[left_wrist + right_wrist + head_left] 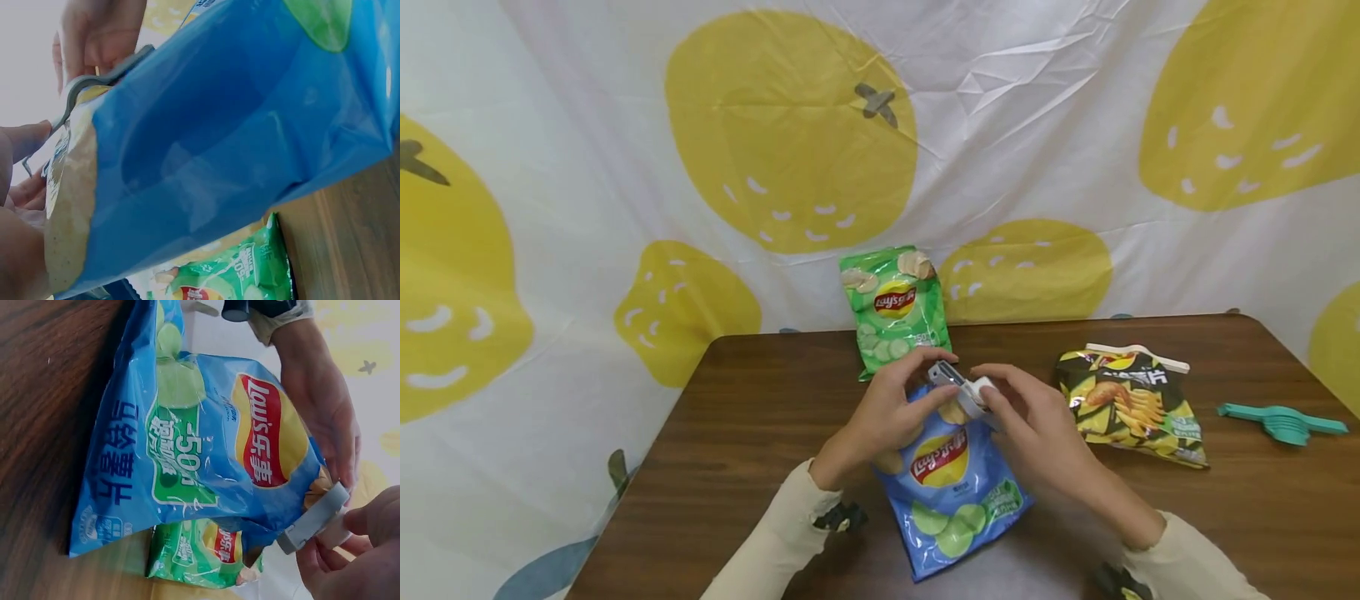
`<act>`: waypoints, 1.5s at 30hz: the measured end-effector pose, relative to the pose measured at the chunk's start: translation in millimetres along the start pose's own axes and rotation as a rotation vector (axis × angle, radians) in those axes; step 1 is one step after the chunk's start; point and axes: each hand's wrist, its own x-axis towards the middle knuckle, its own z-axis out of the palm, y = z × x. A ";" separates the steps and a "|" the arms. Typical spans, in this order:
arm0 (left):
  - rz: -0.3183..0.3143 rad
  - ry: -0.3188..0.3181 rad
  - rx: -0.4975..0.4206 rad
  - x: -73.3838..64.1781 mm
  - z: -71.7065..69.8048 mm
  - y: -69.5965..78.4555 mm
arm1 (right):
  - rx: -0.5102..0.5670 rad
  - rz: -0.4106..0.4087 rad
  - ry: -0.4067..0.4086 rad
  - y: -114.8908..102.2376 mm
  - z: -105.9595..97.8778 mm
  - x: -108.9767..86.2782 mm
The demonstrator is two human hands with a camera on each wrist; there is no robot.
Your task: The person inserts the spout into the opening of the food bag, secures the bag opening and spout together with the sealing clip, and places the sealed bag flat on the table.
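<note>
Between both hands a blue Lay's chip bag (958,492) is held tilted over the table, its printed front toward the head camera. A grey-and-white bag clip (961,388) lies across its top edge. My left hand (897,408) pinches the bag's top corner beside the clip, with its thumb along the clip in the left wrist view. The white end of the clip is gripped by my right hand (1037,421), thumb and fingers curled around it in the right wrist view. Whether the clip is fully closed over the edge, I cannot tell.
A green Lay's bag (897,312) leans on the patterned cloth (790,125) behind the table (760,417). To the right lies a black-and-yellow chip bag (1131,408) with a white clip (1138,357) across its top. Further right rests a teal clip (1283,423).
</note>
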 end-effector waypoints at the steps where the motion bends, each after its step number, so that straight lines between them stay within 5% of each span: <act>1: 0.000 0.001 -0.001 0.0 0.5 -2.1 | 0.025 -0.004 0.019 -0.3 -0.8 0.1; 4: 0.016 0.000 -0.004 0.5 1.3 -5.4 | 0.072 -0.036 0.046 -0.3 -2.7 0.9; 8: 0.045 -0.009 0.014 1.3 1.2 -3.6 | -0.029 -0.131 0.055 0.1 -4.6 2.6; 14: 0.091 -0.023 0.065 2.3 -5.8 23.9 | -0.151 -0.210 0.043 -3.1 -4.8 2.6; 18: 0.090 -0.024 0.029 0.8 -2.0 13.6 | -0.165 -0.246 0.023 -0.6 -4.9 2.3; 21: 0.087 -0.016 -0.014 -0.6 3.6 -1.7 | -0.158 -0.239 -0.022 2.1 -5.4 2.0; 26: 0.077 -0.010 -0.007 -0.1 4.2 1.1 | -0.120 -0.163 -0.111 4.7 -3.2 -0.7; 35: -0.039 -0.094 0.233 -10.2 -16.3 6.6 | -0.039 -0.145 -0.064 7.4 0.0 -3.7; 39: 0.017 -0.108 0.280 -17.4 -16.0 3.2 | -0.062 -0.152 -0.077 6.5 0.2 -3.7; 45: 0.108 -0.017 0.319 -18.8 -6.9 -0.4 | -0.155 -0.188 -0.135 0.8 -0.4 -2.5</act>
